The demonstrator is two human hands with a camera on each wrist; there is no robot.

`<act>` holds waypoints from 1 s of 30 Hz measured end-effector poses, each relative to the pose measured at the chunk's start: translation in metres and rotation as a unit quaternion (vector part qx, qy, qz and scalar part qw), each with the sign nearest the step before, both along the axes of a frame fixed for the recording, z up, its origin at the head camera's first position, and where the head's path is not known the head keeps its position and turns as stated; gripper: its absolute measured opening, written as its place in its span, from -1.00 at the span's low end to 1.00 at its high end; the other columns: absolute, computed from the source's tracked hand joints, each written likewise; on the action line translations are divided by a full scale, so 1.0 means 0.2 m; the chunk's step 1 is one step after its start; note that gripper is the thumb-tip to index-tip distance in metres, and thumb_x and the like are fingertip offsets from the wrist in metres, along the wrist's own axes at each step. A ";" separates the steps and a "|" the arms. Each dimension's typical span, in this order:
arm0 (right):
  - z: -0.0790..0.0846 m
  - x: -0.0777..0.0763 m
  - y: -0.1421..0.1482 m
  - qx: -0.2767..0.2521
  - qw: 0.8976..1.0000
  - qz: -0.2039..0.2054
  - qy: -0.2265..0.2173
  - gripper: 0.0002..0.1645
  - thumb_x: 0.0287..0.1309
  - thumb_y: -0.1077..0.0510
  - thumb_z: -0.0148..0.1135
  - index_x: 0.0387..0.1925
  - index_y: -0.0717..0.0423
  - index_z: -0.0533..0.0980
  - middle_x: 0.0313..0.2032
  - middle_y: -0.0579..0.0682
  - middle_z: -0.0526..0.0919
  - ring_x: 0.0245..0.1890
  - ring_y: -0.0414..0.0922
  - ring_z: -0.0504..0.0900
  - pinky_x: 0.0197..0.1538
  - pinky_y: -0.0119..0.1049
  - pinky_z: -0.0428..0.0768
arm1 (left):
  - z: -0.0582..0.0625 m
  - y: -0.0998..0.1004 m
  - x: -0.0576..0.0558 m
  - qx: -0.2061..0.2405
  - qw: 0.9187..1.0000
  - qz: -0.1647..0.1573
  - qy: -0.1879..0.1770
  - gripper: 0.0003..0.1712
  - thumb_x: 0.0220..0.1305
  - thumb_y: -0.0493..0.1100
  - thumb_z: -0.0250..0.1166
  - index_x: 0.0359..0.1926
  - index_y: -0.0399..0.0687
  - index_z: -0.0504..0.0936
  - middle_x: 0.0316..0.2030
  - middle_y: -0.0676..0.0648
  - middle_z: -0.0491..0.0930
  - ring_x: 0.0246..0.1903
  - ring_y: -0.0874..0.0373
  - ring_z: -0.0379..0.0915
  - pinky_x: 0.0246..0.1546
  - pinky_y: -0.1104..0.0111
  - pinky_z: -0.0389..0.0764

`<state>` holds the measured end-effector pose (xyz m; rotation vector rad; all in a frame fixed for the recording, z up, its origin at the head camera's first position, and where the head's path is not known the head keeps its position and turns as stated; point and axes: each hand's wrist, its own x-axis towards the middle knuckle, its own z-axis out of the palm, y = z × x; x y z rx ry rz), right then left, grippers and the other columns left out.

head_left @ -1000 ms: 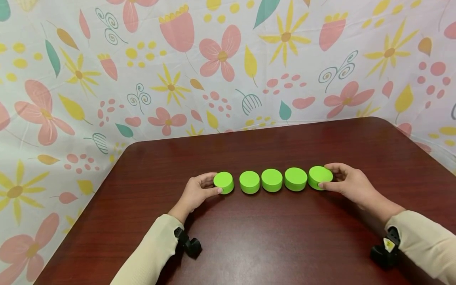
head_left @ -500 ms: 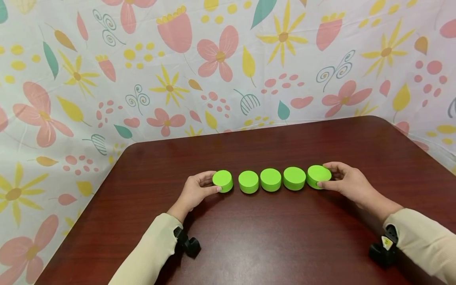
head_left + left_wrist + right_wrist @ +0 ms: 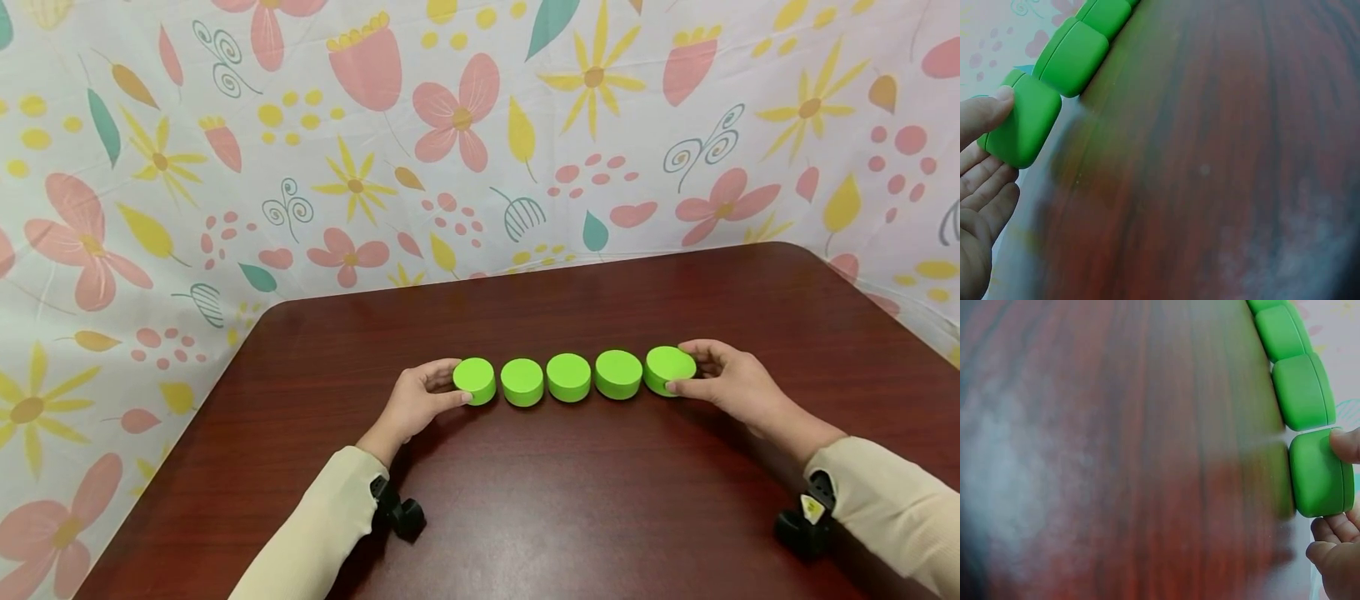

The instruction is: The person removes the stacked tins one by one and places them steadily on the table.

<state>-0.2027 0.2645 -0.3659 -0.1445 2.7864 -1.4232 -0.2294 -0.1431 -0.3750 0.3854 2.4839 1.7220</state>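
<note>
Several round green lidded cases stand in a row on the dark wood table (image 3: 570, 492). My left hand (image 3: 418, 402) grips the leftmost case (image 3: 474, 380) between thumb and fingers. In the left wrist view, the thumb lies on the near side of that case (image 3: 1025, 122), and a thin seam runs round it near the top. At the other end, my right hand (image 3: 731, 385) pinches the rightmost case (image 3: 666, 371). The right wrist view shows this case (image 3: 1316, 475) close beside its neighbour (image 3: 1302, 394). Between the hands stand the middle cases (image 3: 568, 377), untouched.
A flower-printed cloth (image 3: 465, 183) hangs behind the table's far edge. Black wrist cameras, one on the left sleeve (image 3: 401, 512) and one on the right sleeve (image 3: 806, 525), hang low over the tabletop.
The left hand has slid the leftmost case to the right, narrowing the gap to its neighbour. The right hand still holds its case in the same place; the head view has shifted slightly.
</note>
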 end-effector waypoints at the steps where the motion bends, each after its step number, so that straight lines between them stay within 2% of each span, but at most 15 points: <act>1: 0.00 0.00 0.00 0.000 1.000 -0.001 0.000 -0.17 -0.03 0.01 0.40 0.18 0.34 0.27 0.06 0.30 0.44 -0.30 -0.62 0.39 -0.30 -0.58 0.50 | 0.00 0.00 0.00 -0.001 1.000 0.001 -0.001 -0.44 -0.01 -0.33 0.41 0.09 -0.18 0.53 0.01 -0.16 0.58 0.03 0.02 0.51 -0.10 0.38 0.58; 6: -0.01 0.00 -0.01 -0.006 1.000 0.001 0.001 -0.18 -0.03 0.04 0.41 0.17 0.35 0.27 0.05 0.31 0.44 -0.30 -0.61 0.41 -0.32 -0.56 0.50 | -0.01 0.00 0.01 -0.002 1.000 0.001 -0.007 -0.44 -0.01 -0.32 0.41 0.09 -0.17 0.53 0.02 -0.15 0.57 0.04 0.02 0.50 -0.10 0.37 0.58; 13: -0.01 0.00 -0.01 -0.008 1.000 0.002 0.000 -0.18 -0.03 0.04 0.41 0.18 0.34 0.27 0.05 0.29 0.44 -0.30 -0.61 0.40 -0.32 -0.57 0.50 | -0.03 0.00 0.01 0.009 1.000 -0.015 -0.008 -0.41 0.02 -0.35 0.38 0.14 -0.25 0.48 0.08 -0.22 0.52 0.08 -0.05 0.46 -0.09 0.33 0.58; 18: -0.01 0.00 -0.01 -0.012 1.000 0.002 -0.003 -0.17 -0.02 0.03 0.40 0.19 0.34 0.25 0.05 0.26 0.43 -0.30 -0.63 0.39 -0.30 -0.58 0.50 | -0.03 -0.01 0.01 0.007 1.000 -0.014 -0.010 -0.42 0.01 -0.34 0.40 0.13 -0.22 0.50 0.06 -0.20 0.54 0.06 -0.03 0.48 -0.08 0.34 0.58; 20: -0.02 0.00 0.00 -0.017 1.000 0.002 -0.002 -0.18 -0.02 0.04 0.40 0.19 0.33 0.25 0.01 0.18 0.45 -0.29 -0.63 0.40 -0.29 -0.58 0.50 | -0.03 -0.01 0.01 0.007 1.000 -0.012 -0.010 -0.42 0.00 -0.34 0.40 0.11 -0.20 0.51 0.05 -0.19 0.55 0.05 -0.01 0.49 -0.08 0.34 0.58; 25: -0.03 0.00 0.00 -0.043 0.999 0.006 0.009 -0.19 -0.02 0.11 0.40 0.19 0.36 0.23 -0.16 -0.19 0.48 -0.28 -0.59 0.43 -0.29 -0.58 0.51 | -0.04 -0.01 0.01 0.010 1.000 -0.004 -0.009 -0.42 -0.02 -0.34 0.41 0.10 -0.19 0.52 0.03 -0.18 0.56 0.04 -0.01 0.50 -0.08 0.33 0.58; 27: -0.04 0.00 0.00 -0.051 0.999 0.007 0.012 -0.19 -0.02 0.13 0.39 0.19 0.37 0.22 -0.19 -0.25 0.46 -0.28 -0.58 0.43 -0.29 -0.59 0.51 | -0.04 -0.01 0.01 0.008 1.000 -0.001 -0.007 -0.42 -0.02 -0.34 0.41 0.11 -0.19 0.51 0.03 -0.18 0.56 0.05 -0.02 0.49 -0.06 0.31 0.57; 30: -0.04 0.01 0.00 -0.051 0.999 0.007 0.007 -0.14 0.00 0.12 0.38 0.23 0.36 0.16 -0.08 -0.10 0.46 -0.22 -0.53 0.42 -0.27 -0.62 0.49 | -0.04 -0.01 0.01 0.001 1.000 -0.009 -0.009 -0.35 -0.02 -0.33 0.42 0.16 -0.19 0.46 0.08 -0.18 0.52 0.10 -0.03 0.44 0.04 0.26 0.52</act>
